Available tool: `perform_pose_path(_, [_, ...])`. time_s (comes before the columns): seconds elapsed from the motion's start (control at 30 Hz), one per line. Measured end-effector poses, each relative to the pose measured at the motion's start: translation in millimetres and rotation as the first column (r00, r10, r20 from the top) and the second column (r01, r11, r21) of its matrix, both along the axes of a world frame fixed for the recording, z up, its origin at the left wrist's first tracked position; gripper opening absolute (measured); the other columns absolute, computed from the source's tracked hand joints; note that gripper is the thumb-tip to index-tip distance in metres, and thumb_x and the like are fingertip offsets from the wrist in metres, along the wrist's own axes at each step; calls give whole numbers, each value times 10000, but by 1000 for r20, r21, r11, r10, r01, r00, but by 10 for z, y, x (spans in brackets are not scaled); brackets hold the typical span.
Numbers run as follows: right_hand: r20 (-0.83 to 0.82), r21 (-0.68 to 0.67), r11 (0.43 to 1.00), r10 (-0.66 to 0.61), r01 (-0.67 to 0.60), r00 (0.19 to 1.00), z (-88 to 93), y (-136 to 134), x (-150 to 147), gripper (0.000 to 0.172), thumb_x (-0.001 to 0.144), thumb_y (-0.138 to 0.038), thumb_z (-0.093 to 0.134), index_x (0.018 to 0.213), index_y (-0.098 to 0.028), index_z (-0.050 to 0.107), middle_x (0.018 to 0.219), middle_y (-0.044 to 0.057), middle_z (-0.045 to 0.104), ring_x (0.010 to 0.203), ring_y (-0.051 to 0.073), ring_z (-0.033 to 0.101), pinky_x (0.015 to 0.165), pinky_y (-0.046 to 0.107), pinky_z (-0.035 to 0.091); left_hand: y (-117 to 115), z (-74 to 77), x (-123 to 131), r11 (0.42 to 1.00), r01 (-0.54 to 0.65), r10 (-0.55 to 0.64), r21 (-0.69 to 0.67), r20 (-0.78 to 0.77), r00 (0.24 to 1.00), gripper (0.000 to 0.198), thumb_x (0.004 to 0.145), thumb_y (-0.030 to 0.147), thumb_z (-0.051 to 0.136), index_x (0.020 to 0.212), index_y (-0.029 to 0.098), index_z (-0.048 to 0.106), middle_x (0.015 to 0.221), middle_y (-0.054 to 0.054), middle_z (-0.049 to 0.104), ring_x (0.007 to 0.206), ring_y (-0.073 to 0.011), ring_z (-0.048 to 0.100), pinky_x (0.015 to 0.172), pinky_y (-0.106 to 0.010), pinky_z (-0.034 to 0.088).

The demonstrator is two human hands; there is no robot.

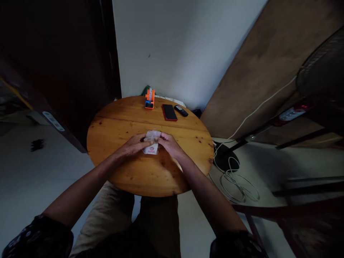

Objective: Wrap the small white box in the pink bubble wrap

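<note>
A small white box with a reddish print (151, 149) is at the middle of the round wooden table, its upper part slightly blurred and looking like a raised flap. From the left, my left hand (135, 144) grips the box's side, with the thumb lying across its front. On the opposite side my right hand (170, 144) holds the box near its top, thumb and fingers closed about the upper edge. Some of the fingertips are hidden behind the box. What the box contains does not show.
On the round wooden table (107, 130), an orange tape dispenser (149, 99), a dark red-edged phone (169, 112) and a black remote-like handset (181, 110) lie toward the wall. White cable (236, 184) coils on the floor at right, near a standing fan (322, 68).
</note>
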State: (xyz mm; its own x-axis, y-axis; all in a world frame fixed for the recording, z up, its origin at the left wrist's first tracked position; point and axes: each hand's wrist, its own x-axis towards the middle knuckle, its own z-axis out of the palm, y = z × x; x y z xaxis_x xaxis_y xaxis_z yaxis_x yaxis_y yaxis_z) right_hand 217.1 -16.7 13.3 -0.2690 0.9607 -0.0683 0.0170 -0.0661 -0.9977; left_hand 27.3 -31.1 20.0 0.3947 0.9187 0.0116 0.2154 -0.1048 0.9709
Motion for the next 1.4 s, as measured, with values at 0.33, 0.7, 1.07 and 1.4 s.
perform_pose_path(0.33, [134,160,987,-51,30,990,17,112,82,294,754,-489,706,778,-200,663,657,-47,580,645,124,522,612,246,403,123,-115,74,982,-57,107,-182,281,954,648,654,380,822,1216,138,611,1101,-104,727,908,-204,694,767,-305,558])
perform_pose_path(0.7, [160,181,978,74,-103,984,-4,59,141,303,761,-469,716,893,-196,700,776,-20,648,724,145,562,684,262,423,78,-114,84,975,-92,135,-200,213,968,709,671,433,812,1280,146,593,1097,-101,722,901,-215,691,725,-304,556])
perform_pose_path(1.07, [155,268,963,-82,38,985,-22,94,15,298,807,-500,653,784,-204,676,753,-12,626,726,152,555,681,271,421,82,-154,81,983,-116,142,-144,188,972,813,663,396,813,1381,142,528,1276,-146,675,1141,-273,651,926,-393,542])
perform_pose_path(1.4, [112,390,914,-166,111,980,-4,59,-81,213,831,-413,646,817,-208,699,809,6,704,774,174,630,743,289,493,94,-192,115,988,-112,136,-105,254,958,789,675,351,808,1379,147,518,1208,-112,686,1058,-228,654,891,-351,538])
